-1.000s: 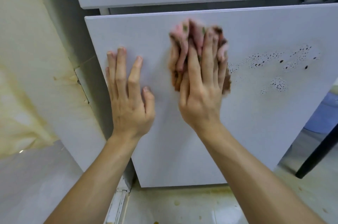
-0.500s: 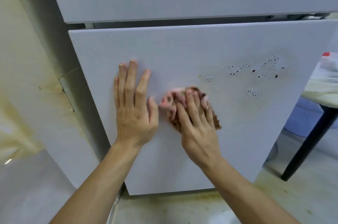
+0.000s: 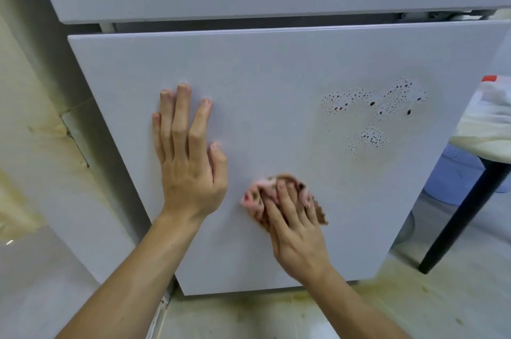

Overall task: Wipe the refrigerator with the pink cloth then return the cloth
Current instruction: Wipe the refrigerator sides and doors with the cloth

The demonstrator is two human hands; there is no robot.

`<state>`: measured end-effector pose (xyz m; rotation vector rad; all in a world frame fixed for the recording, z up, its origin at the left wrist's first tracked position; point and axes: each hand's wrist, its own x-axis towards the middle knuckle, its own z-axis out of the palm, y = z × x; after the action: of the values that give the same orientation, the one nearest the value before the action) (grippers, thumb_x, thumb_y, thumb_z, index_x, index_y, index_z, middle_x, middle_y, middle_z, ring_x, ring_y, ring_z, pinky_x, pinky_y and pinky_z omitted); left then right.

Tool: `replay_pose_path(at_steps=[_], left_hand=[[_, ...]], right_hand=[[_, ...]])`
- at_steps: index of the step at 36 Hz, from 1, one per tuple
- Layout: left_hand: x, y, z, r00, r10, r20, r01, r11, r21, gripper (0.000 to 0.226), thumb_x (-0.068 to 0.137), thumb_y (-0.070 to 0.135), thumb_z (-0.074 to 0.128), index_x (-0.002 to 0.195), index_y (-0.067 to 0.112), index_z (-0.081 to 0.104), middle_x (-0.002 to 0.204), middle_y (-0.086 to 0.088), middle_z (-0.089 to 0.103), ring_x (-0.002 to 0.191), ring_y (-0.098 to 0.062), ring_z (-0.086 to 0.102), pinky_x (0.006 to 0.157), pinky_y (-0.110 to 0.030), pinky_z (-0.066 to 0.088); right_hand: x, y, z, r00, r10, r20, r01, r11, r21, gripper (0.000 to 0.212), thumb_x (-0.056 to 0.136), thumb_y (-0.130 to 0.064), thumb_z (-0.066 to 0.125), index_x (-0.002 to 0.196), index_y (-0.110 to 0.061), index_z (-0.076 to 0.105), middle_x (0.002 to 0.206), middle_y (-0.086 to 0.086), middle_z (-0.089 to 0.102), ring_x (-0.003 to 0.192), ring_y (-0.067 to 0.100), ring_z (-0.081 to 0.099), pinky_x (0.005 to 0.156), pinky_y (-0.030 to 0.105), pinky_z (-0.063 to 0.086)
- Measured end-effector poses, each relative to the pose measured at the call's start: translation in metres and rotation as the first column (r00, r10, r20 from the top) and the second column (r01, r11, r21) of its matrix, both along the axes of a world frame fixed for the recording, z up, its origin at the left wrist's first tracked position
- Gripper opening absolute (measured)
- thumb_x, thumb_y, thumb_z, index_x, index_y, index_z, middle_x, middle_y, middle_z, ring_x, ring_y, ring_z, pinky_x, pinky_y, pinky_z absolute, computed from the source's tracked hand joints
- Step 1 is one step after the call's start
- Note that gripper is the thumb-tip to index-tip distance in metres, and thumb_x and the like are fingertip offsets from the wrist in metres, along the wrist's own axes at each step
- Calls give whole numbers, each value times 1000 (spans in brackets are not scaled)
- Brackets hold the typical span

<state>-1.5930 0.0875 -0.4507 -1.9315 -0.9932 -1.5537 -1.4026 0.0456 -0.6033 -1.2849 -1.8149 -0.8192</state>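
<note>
Head view | pink cloth [image 3: 257, 196] sitting bunched low-centre on refrigerator door [image 3: 276, 117] | right hand [image 3: 300, 239] fingers [image 3: 286, 201] lying together, pressing it flat | left hand [image 3: 190, 172] bracing, fingers spread | cloth looking soft, light, limp; likely gathering easily by its folds

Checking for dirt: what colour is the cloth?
The cloth is pink, soiled brown; head view shows it.

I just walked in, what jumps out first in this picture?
Two hands on a pale refrigerator door: the left hand lies flat on it, the right hand presses a crumpled pink cloth against it lower down. Up and right of the cloth, a cluster of dark specks mars the door.
</note>
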Motion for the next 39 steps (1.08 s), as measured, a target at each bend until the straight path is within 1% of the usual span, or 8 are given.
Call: replay_pose_path(at_steps=[2,5,9,13,16,22,29,39], left_hand=[[1,1,0,1000,4,-1,-4,1000,0,63,91,0,56,152,0,40,165,-27,27,156,-47,17,129,-56,8],[2,1,0,1000,4,-7,-4,1000,8,63,90,0,55,151,0,39,165,-28,27,156,-47,16,129,-56,8],[4,0,0,1000,5,2,-5,1000,13,64,89,-1,55,151,0,40,164,-28,27,155,-48,16,129,-57,8],[11,-4,4,999,14,38,-14,1000,3,66,82,-2,56,147,1,43,162,-28,30,154,-47,21,125,-64,18],[16,-9,13,998,10,66,-11,1000,19,65,80,0,61,143,2,47,160,-29,33,152,-44,23,121,-66,24],[28,-12,17,999,43,8,-43,999,6,64,87,11,65,150,10,53,163,-26,30,154,-44,22,124,-64,19],[39,-9,10,997,80,13,-80,997,-13,67,88,22,69,153,12,51,164,-26,29,153,-49,23,126,-65,13],[50,-13,14,995,97,20,-96,995,-36,71,87,33,70,152,13,51,163,-30,26,152,-52,20,124,-68,11]], right_hand=[[10,-4,-9,996,-24,89,27,999,-28,79,96,-13,46,167,-20,13,177,4,-4,163,25,7,133,45,1],[9,-6,12,993,-33,117,36,999,-32,79,86,-3,44,162,-16,27,177,4,-7,163,22,-2,132,43,-1],[-9,-4,79,994,-15,-106,17,1000,26,81,85,-1,41,163,-17,26,176,7,-3,163,22,-4,132,41,-4],[-26,0,175,924,62,-378,-12,991,134,73,89,1,42,161,-5,33,171,25,16,161,36,8,131,45,-5],[-30,6,209,882,113,-458,8,967,255,65,93,0,42,158,-1,40,168,29,24,159,40,17,131,45,-3],[-15,19,156,914,98,-394,44,940,337,50,104,-6,45,154,-2,45,163,28,32,157,38,23,130,51,13],[26,10,54,989,11,-145,11,988,154,50,111,-30,28,161,-27,22,177,1,-4,163,20,2,132,44,3],[33,1,56,989,-80,-128,91,993,79,63,105,-20,43,162,-30,19,176,-3,-8,163,16,-2,132,40,0]])
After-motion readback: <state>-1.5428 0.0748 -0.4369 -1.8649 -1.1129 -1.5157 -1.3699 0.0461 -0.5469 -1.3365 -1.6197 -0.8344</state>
